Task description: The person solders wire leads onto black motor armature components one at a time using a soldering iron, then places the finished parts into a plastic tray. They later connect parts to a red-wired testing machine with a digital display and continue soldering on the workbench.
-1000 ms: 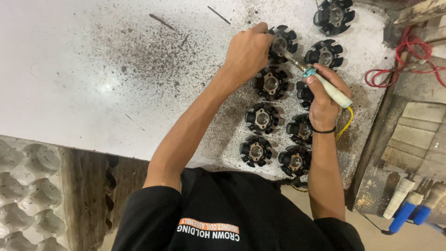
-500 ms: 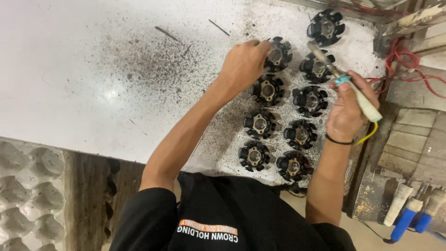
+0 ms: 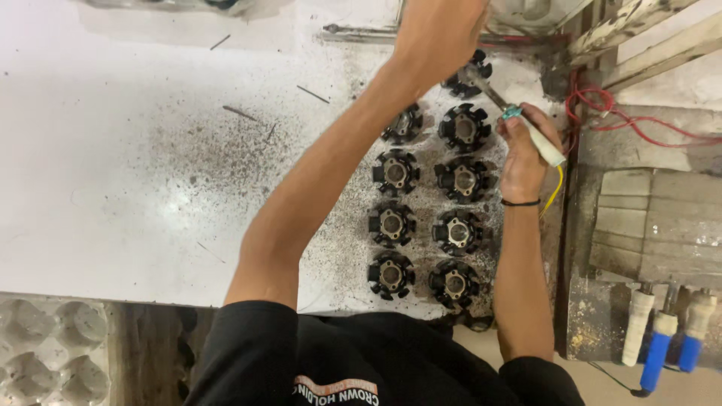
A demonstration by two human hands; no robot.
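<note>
The right hand is closed around a soldering iron with a white handle and teal collar. The tip points up and left toward the top stator. A yellow wire hangs from the handle's rear. A black band sits on the right wrist.

The left hand reaches across the table and rests over the top stator. The fingers are partly out of frame, so the grip cannot be determined.

Eight more black stators lie in two columns on the table's right part, between the forearms. Dark debris is scattered around them.

Red wires lie right of the table. Blue-handled tools stand at lower right. A grey tray lies at lower left.
</note>
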